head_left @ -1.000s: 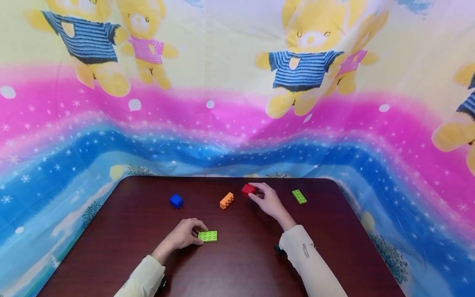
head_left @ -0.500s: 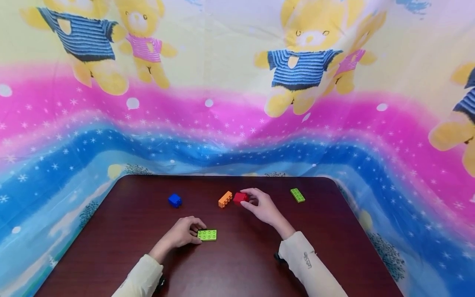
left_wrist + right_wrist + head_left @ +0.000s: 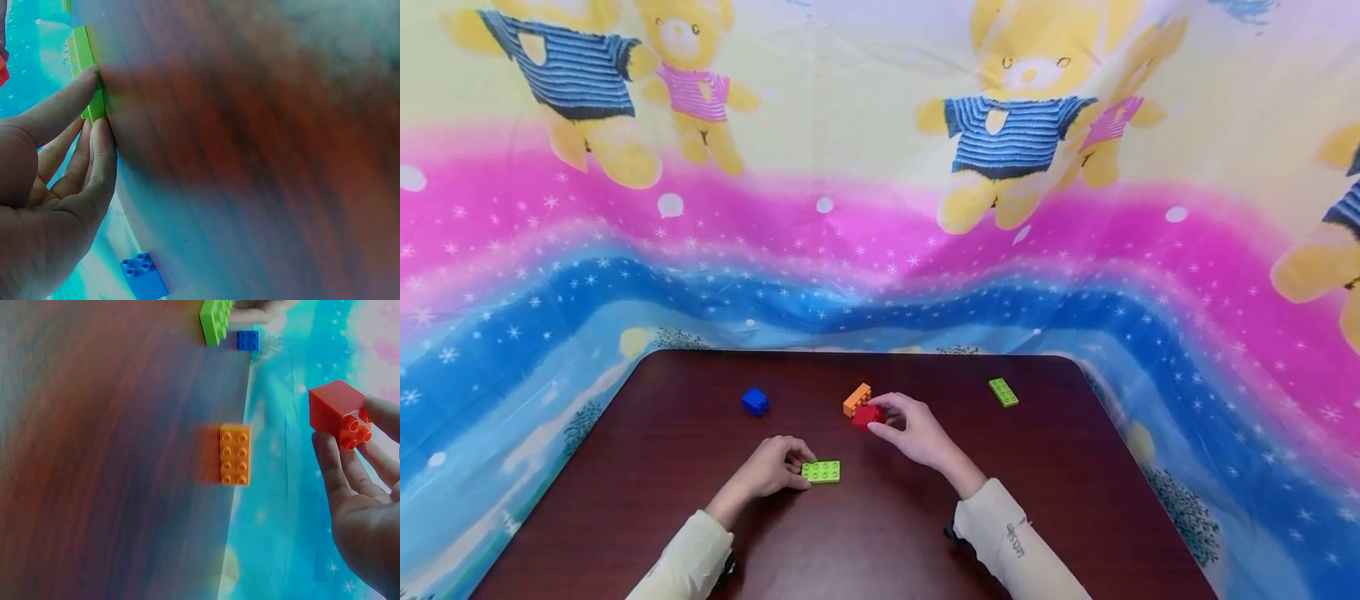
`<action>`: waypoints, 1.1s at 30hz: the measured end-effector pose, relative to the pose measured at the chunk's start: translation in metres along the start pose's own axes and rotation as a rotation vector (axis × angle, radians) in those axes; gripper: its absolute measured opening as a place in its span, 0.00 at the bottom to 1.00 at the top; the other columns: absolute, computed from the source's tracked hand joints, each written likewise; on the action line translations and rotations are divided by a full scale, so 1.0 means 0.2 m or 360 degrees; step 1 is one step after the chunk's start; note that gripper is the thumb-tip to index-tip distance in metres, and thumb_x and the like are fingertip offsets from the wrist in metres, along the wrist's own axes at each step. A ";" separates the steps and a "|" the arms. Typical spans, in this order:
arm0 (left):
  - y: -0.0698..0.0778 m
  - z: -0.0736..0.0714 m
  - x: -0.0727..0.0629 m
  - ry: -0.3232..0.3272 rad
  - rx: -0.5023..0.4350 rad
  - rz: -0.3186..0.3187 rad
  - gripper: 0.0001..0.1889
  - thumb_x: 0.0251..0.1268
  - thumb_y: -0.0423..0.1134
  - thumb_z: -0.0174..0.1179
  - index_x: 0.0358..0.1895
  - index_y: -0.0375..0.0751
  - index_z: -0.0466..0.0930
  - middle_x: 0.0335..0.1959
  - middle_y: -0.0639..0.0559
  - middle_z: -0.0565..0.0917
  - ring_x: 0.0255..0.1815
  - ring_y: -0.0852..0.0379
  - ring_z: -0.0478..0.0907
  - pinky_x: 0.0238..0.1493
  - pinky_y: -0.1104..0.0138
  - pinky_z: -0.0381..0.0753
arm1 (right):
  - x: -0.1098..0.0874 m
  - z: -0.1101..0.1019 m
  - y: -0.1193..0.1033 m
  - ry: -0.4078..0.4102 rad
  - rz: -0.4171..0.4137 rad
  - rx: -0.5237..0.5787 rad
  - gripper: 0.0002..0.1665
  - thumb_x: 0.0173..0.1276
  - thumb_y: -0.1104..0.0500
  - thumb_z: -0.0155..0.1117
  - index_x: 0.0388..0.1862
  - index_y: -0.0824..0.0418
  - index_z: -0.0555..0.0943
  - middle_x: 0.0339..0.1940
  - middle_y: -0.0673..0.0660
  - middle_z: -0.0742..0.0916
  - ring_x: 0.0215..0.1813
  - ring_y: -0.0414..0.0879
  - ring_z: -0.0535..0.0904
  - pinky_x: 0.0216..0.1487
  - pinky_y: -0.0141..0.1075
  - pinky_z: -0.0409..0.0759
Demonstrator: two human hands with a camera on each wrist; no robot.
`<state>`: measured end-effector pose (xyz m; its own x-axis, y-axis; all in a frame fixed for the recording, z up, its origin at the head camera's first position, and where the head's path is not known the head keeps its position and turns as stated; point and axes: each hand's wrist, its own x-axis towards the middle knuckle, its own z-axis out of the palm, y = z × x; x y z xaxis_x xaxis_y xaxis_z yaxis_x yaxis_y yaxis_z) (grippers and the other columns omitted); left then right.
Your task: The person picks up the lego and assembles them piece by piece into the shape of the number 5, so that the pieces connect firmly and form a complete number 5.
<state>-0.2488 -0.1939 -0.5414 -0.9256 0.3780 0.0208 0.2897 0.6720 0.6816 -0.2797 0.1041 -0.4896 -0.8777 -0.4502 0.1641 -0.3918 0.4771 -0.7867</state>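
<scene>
My left hand (image 3: 769, 467) pinches the left end of a flat green toy building brick (image 3: 823, 472), which lies on the table with its studs up. In the left wrist view, thumb and fingers grip that green brick (image 3: 88, 75) at one end. My right hand (image 3: 913, 429) holds a red building brick (image 3: 867, 416) between thumb and fingers, just in front of an orange brick (image 3: 856, 400). The right wrist view shows the red brick (image 3: 334, 409) raised off the table, its studs turned toward the palm. The orange brick (image 3: 235, 454) rests apart from it.
A blue brick (image 3: 755, 402) lies at the back left of the dark wooden table (image 3: 880, 542). Another flat green brick (image 3: 1003, 392) lies at the back right. A printed cloth (image 3: 820, 275) hangs behind the table's far edge.
My right hand has carried the red brick left and nearer, from right of the orange brick to in front of it. My left hand has stayed on the green brick.
</scene>
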 end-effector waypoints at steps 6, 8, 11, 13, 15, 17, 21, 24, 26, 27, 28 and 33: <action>0.00 0.00 0.00 0.0013 0.0002 0.0002 0.15 0.48 0.31 0.81 0.41 0.42 0.89 0.35 0.52 0.85 0.37 0.56 0.81 0.38 0.69 0.81 | -0.01 0.07 -0.01 -0.0064 -0.0024 0.0022 0.25 0.71 0.52 0.72 0.64 0.54 0.81 0.56 0.51 0.86 0.52 0.45 0.83 0.58 0.45 0.84; 0.00 0.00 0.00 0.0015 -0.0002 -0.0001 0.15 0.48 0.31 0.81 0.41 0.42 0.89 0.35 0.52 0.85 0.37 0.56 0.81 0.38 0.69 0.81 | -0.01 0.09 -0.02 -0.0087 -0.0031 0.0020 0.24 0.71 0.51 0.72 0.64 0.53 0.82 0.56 0.51 0.86 0.52 0.45 0.84 0.58 0.43 0.84; 0.00 0.00 0.00 0.0018 -0.0007 -0.0010 0.15 0.48 0.31 0.81 0.41 0.41 0.89 0.35 0.52 0.85 0.37 0.56 0.81 0.38 0.70 0.81 | -0.01 0.11 -0.01 -0.0126 -0.0038 0.0008 0.22 0.72 0.50 0.71 0.62 0.51 0.82 0.54 0.49 0.87 0.51 0.44 0.83 0.57 0.41 0.84; 0.01 0.00 0.00 0.0017 -0.0007 -0.0018 0.15 0.48 0.31 0.81 0.41 0.41 0.89 0.35 0.52 0.85 0.37 0.56 0.81 0.38 0.70 0.81 | -0.01 0.13 0.00 -0.0153 -0.0044 -0.0002 0.21 0.72 0.49 0.71 0.62 0.49 0.83 0.53 0.48 0.87 0.51 0.43 0.83 0.57 0.41 0.84; 0.01 0.00 0.00 0.0017 -0.0010 -0.0030 0.15 0.48 0.31 0.81 0.41 0.41 0.89 0.34 0.52 0.85 0.36 0.56 0.81 0.37 0.69 0.81 | -0.02 0.15 0.00 -0.0183 -0.0037 -0.0008 0.20 0.72 0.49 0.71 0.61 0.48 0.83 0.53 0.47 0.87 0.50 0.42 0.83 0.57 0.42 0.84; 0.01 0.00 0.00 0.0014 -0.0009 -0.0036 0.15 0.48 0.31 0.81 0.41 0.41 0.89 0.34 0.52 0.85 0.36 0.56 0.81 0.37 0.69 0.81 | -0.02 0.16 0.00 -0.0214 -0.0032 -0.0016 0.21 0.72 0.49 0.71 0.61 0.48 0.83 0.52 0.47 0.87 0.50 0.41 0.83 0.58 0.42 0.84; 0.01 0.00 0.00 0.0011 -0.0003 -0.0039 0.15 0.48 0.31 0.81 0.41 0.41 0.89 0.35 0.52 0.85 0.37 0.56 0.81 0.38 0.69 0.81 | -0.02 0.18 0.00 -0.0274 -0.0005 -0.0039 0.21 0.71 0.49 0.72 0.62 0.48 0.83 0.52 0.46 0.87 0.50 0.41 0.83 0.57 0.40 0.84; 0.01 0.00 0.00 0.0012 0.0001 -0.0030 0.15 0.49 0.31 0.81 0.41 0.41 0.89 0.35 0.52 0.85 0.37 0.55 0.82 0.38 0.68 0.82 | -0.02 0.20 0.00 -0.0302 0.0017 -0.0049 0.21 0.71 0.49 0.73 0.61 0.48 0.83 0.52 0.46 0.87 0.51 0.41 0.83 0.56 0.39 0.84; 0.02 0.00 0.00 0.0015 0.0002 -0.0030 0.15 0.49 0.31 0.81 0.42 0.41 0.89 0.35 0.51 0.85 0.37 0.55 0.82 0.38 0.68 0.82 | -0.02 0.20 0.00 -0.0316 0.0015 -0.0052 0.21 0.70 0.50 0.73 0.61 0.48 0.83 0.53 0.47 0.87 0.50 0.41 0.83 0.56 0.38 0.84; 0.02 0.00 0.00 0.0016 0.0001 -0.0033 0.15 0.49 0.31 0.81 0.42 0.41 0.89 0.35 0.51 0.85 0.37 0.55 0.81 0.38 0.68 0.82 | -0.02 0.21 0.01 -0.0322 0.0013 -0.0047 0.21 0.70 0.50 0.73 0.60 0.47 0.83 0.53 0.47 0.87 0.50 0.41 0.83 0.55 0.38 0.84; 0.02 0.00 0.00 0.0017 0.0001 -0.0033 0.15 0.49 0.31 0.81 0.42 0.41 0.89 0.35 0.52 0.85 0.37 0.55 0.81 0.38 0.67 0.83 | -0.02 0.21 0.01 -0.0327 0.0003 -0.0045 0.20 0.70 0.50 0.73 0.60 0.48 0.84 0.52 0.47 0.87 0.50 0.41 0.83 0.55 0.37 0.84; 0.01 0.00 0.00 0.0018 -0.0002 -0.0044 0.15 0.49 0.32 0.81 0.41 0.42 0.89 0.35 0.52 0.85 0.36 0.58 0.80 0.38 0.67 0.83 | -0.01 0.23 0.02 -0.0344 -0.0019 -0.0044 0.19 0.70 0.52 0.73 0.59 0.49 0.84 0.51 0.48 0.87 0.49 0.40 0.83 0.54 0.36 0.84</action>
<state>-0.2471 -0.1919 -0.5401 -0.9359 0.3521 0.0102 0.2637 0.6813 0.6828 -0.2664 0.0714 -0.5210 -0.7948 -0.6056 0.0396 -0.4118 0.4901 -0.7683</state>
